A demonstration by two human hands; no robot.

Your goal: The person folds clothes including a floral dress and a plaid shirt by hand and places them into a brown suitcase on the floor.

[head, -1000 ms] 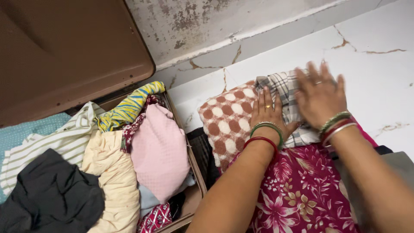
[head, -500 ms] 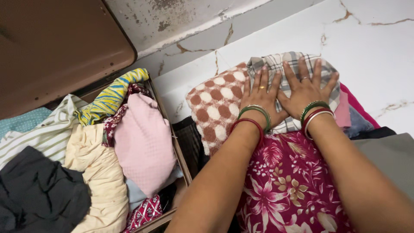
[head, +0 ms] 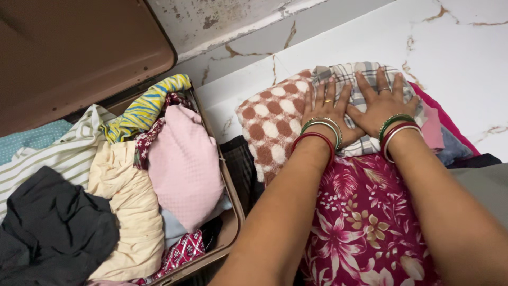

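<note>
Both hands are laid flat on a folded checked cloth (head: 365, 100) in grey and white – palms down, nothing gripped. The left hand (head: 327, 117) is set on the cloth's left part, fingers (head: 321, 94) spread a little and stretched forward, a ring seen on one of them, green and red bangles stacked at the wrist. The right hand (head: 382, 108) is pressed just beside it, thumbs nearly touching, fingers fanned wider, another set of bangles worn on that wrist.

The checked cloth is stacked on top of a small pile on the white marble floor (head: 455, 58), close to the wall. Right under it and sticking out to the left, a brown cloth with white dots (head: 267, 127) can be seen. Pink and blue fabric edges (head: 439, 132) are poking out at the pile's right side. A magenta floral garment (head: 360, 222) is spread below the forearms.

To the left, an open brown suitcase (head: 233, 212) is stuffed with loose clothes – a pink piece (head: 185, 164), a cream one (head: 127, 212), a yellow and blue striped one (head: 143, 108), a white one with green stripes (head: 58, 159) and a dark grey one (head: 53, 233). Its lid (head: 79, 47) is propped up against the stained wall
</note>
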